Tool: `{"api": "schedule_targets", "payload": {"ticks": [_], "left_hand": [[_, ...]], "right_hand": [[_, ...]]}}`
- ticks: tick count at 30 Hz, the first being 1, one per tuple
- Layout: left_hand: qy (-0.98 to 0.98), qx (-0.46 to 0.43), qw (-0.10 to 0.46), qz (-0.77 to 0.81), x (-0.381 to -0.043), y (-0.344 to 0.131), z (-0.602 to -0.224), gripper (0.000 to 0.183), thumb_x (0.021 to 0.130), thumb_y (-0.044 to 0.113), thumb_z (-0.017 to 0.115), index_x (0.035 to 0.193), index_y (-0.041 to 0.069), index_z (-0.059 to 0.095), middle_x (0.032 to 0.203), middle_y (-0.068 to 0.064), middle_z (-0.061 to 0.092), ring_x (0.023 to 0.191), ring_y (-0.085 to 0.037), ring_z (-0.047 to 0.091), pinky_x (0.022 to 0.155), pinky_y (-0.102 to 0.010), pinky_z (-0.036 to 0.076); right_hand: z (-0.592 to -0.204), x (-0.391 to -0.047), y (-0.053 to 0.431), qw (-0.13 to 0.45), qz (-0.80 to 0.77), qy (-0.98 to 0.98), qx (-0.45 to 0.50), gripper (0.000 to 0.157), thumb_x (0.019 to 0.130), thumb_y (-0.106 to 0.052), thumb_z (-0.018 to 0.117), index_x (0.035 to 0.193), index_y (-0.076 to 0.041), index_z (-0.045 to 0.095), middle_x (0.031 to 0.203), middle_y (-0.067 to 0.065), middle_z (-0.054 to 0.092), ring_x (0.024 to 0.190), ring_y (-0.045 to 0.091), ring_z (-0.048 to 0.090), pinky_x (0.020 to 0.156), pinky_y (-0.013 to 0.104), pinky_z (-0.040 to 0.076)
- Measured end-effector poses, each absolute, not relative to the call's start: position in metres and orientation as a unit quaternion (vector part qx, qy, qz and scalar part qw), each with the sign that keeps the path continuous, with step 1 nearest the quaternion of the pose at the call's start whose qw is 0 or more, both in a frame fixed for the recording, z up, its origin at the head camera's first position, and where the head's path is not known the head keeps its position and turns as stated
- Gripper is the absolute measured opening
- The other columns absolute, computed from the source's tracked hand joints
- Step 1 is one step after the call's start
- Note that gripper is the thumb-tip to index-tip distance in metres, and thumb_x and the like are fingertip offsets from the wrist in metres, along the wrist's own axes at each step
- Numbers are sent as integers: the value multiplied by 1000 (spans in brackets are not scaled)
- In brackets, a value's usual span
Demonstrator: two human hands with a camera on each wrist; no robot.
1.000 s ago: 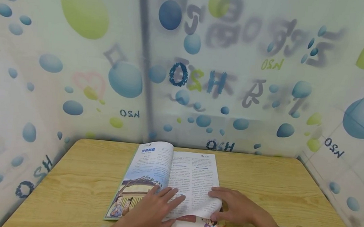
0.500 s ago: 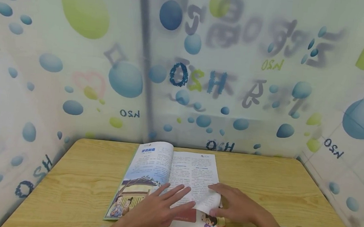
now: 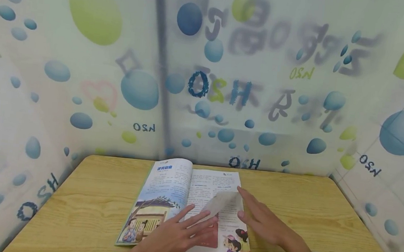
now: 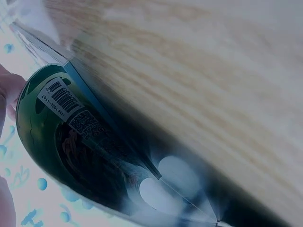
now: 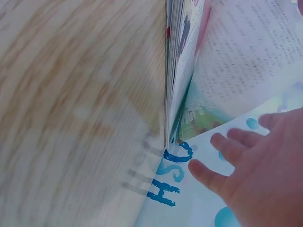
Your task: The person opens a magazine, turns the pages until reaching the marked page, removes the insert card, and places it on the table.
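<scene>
A magazine (image 3: 167,179) with printed text and cartoon pictures lies spread on the table. Its right-hand page (image 3: 224,202) is lifted and curls toward the spine, baring the sheet beneath with drawn children. My right hand (image 3: 269,225) is at that page's outer edge, fingers extended and fingertips right at the curled corner. In the right wrist view the right hand (image 5: 251,161) has spread fingers beside the raised page (image 5: 251,52). Over the magazine's lower middle, my left hand (image 3: 173,237) reaches with fingers extended. The left wrist view shows the green back cover (image 4: 35,127) with a barcode.
The wooden table (image 3: 100,197) extends on both sides of the magazine. Behind it stands a pale wall covering (image 3: 200,142) printed with blue and green bubbles and "H2O" lettering, with similar panels at left and right.
The page's lower right corner has risen and folded up toward the upper left, uncovering more of the sheet below. My right fingers have moved up and straightened; the left fingers have shifted slightly right.
</scene>
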State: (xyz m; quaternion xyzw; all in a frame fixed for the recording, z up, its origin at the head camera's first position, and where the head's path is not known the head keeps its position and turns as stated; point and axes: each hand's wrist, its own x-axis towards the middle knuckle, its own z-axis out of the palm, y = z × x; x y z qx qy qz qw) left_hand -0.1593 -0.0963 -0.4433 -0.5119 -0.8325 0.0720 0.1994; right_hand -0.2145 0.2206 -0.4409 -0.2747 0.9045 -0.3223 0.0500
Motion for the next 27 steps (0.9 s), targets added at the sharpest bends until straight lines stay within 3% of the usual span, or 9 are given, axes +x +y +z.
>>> {"api": "schedule_targets", "payload": {"ticks": [6,11,14,21,27], "left_hand": [[-828,-505,214,118,-161,-96,-443,58,94,57,57,142,24,56,153,-1,45,149,-22,26,118,-49,24],[-836,-481,216,151,-163,-98,-442,43,87,37,71,129,26,68,149,-2,51,147,-25,29,118,-53,19],[-849,-459,211,157,-163,-98,-442,43,84,40,71,124,25,71,146,-2,53,147,-26,31,118,-54,18],[-874,-429,184,137,-163,-100,-441,36,87,46,68,114,22,72,146,-4,53,145,-26,34,117,-55,22],[-888,-409,158,139,-162,-102,-438,28,91,44,62,106,23,73,144,-3,55,142,-25,39,115,-58,24]], "right_hand": [[-443,-215,218,65,-301,915,-261,73,102,-45,49,161,-16,16,165,13,14,149,38,19,110,69,20],[-447,-215,215,108,-268,922,-260,78,97,-54,54,159,-17,25,164,16,19,147,42,23,108,71,23],[-450,-216,213,124,-242,925,-266,81,94,-60,55,158,-18,29,163,16,23,146,40,27,108,69,26],[-453,-215,212,130,-214,923,-293,85,87,-67,60,151,-15,43,156,17,36,143,39,34,108,66,29],[-453,-213,212,122,-191,924,-306,86,82,-67,67,146,-13,49,156,15,37,141,38,35,108,66,29]]}}
